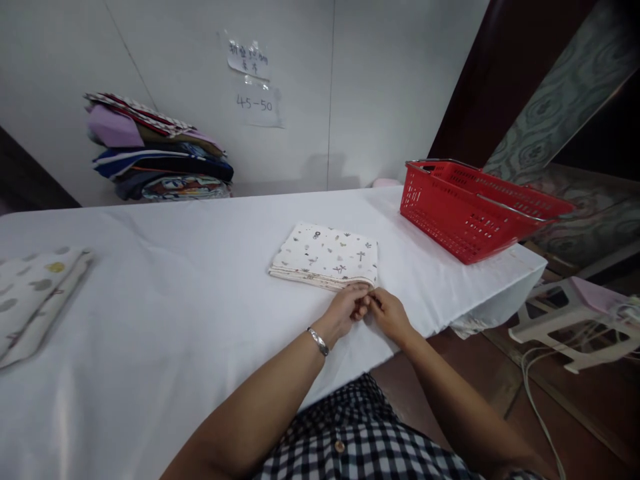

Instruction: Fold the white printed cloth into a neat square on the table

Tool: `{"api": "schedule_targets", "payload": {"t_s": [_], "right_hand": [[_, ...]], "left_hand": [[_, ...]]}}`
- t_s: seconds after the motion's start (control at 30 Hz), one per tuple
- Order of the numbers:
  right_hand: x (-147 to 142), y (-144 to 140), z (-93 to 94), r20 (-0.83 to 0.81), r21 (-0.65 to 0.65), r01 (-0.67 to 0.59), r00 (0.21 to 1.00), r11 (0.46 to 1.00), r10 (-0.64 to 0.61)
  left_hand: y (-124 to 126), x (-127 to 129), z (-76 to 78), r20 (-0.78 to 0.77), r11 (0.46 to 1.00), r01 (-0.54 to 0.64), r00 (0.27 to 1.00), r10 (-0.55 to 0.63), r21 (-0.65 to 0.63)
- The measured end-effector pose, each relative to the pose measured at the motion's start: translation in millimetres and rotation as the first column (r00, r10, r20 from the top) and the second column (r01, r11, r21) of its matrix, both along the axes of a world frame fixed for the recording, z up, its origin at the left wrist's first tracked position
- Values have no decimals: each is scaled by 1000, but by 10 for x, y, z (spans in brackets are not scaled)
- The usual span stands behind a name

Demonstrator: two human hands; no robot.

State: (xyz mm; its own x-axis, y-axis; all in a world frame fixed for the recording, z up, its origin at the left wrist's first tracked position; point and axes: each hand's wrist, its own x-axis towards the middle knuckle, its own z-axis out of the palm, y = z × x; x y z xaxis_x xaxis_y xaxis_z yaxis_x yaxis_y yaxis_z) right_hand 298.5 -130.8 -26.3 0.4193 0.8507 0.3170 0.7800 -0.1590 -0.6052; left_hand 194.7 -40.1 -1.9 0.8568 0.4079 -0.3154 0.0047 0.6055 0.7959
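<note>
In front of me on the white-covered table lies a folded cream cloth [330, 253] printed with small palm trees and other little figures. Its layers show along the near edge. My left hand [347, 309], below a silver bracelet [319, 341], is closed at the cloth's near right corner, fingers curled against the edge. Meeting it there from the right, my right hand [391, 316] pinches the same corner with thumb and fingertips. The fingers partly hide the corner itself.
A red plastic basket [465, 213] stands at the table's right end. Another folded, printed cloth [40, 293] lies at the left. A stack of folded fabrics [160, 160] sits behind the table by the wall. A white plastic stool [565, 313] is on the floor at right.
</note>
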Motion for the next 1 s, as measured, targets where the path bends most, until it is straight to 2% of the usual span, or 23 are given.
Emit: {"api": "schedule_targets", "payload": {"t_s": [0.07, 0.13, 0.17, 0.2, 0.23, 0.27, 0.3, 0.33, 0.37, 0.4, 0.43, 0.53, 0.57, 0.6, 0.63, 0.67, 0.73, 0.8, 0.87, 0.9, 0.97, 1.0], "right_hand": [[7, -22, 7, -33, -2, -25, 999, 1000, 25], [69, -43, 7, -152, 30, 37, 988, 999, -32], [123, -46, 8, -244, 41, 94, 966, 995, -81], [188, -40, 11, -346, 39, 154, 929, 987, -131], [261, -22, 19, -445, 28, 207, 879, 978, -174], [338, 11, 31, -529, 10, 245, 824, 969, -203], [414, 58, 46, -593, -11, 266, 774, 964, -221], [485, 121, 65, -637, -30, 270, 737, 962, -227], [547, 197, 84, -661, -46, 266, 715, 963, -229], [600, 283, 103, -668, -59, 260, 708, 964, -231], [642, 376, 119, -659, -76, 258, 712, 963, -243], [713, 656, 145, -559, -98, 273, 780, 957, -280], [721, 742, 147, -524, -77, 273, 807, 959, -272], [721, 824, 146, -506, -47, 265, 825, 963, -251], [713, 901, 144, -512, -13, 244, 832, 970, -216], [697, 978, 141, -541, 18, 208, 825, 978, -165], [638, 1135, 128, -641, 58, 109, 766, 992, -46], [547, 1303, 104, -733, 81, 2, 678, 997, 59], [439, 1464, 71, -776, 93, -63, 621, 994, 112], [386, 1530, 56, -779, 94, -66, 616, 993, 115], [294, 1604, 40, -751, 107, -19, 654, 994, 93], [257, 1605, 41, -728, 123, 15, 681, 992, 80]], "left_hand": [[-28, -47, 8, -13, 997, 18, 1000, -17, 72], [5, -115, 48, -61, 969, 8, 998, 7, 245], [68, -157, 78, -88, 928, -29, 994, 66, 372], [169, -203, 112, -107, 847, -89, 980, 169, 524], [307, -253, 147, -94, 698, -152, 949, 302, 700], [476, -304, 179, -67, 501, -175, 901, 428, 848], [665, -354, 206, -32, 301, -159, 839, 543, 940], [863, -400, 224, -15, 150, -98, 790, 613, 984], [1056, -440, 232, -24, 63, -26, 734, 678, 998], [1235, -472, 231, -68, 44, 52, 680, 730, 998], [1391, -498, 223, -139, 83, 119, 622, 771, 989], [1705, -549, 194, -425, 338, 258, 524, 738, 905], [1767, -571, 194, -488, 398, 282, 510, 708, 873], [1816, -605, 202, -522, 432, 293, 502, 690, 853], [1857, -656, 216, -527, 440, 291, 497, 689, 850], [1892, -727, 234, -507, 426, 275, 492, 708, 862], [1946, -932, 263, -424, 362, 222, 463, 778, 906], [1965, -1199, 261, -352, 305, 178, 402, 845, 935], [1935, -1472, 222, -371, 329, 176, 332, 867, 928], [1906, -1590, 194, -387, 345, 180, 316, 866, 921], [1833, -1762, 143, -424, 379, 196, 302, 854, 904], [1795, -1810, 128, -428, 379, 208, 296, 854, 902]]}}
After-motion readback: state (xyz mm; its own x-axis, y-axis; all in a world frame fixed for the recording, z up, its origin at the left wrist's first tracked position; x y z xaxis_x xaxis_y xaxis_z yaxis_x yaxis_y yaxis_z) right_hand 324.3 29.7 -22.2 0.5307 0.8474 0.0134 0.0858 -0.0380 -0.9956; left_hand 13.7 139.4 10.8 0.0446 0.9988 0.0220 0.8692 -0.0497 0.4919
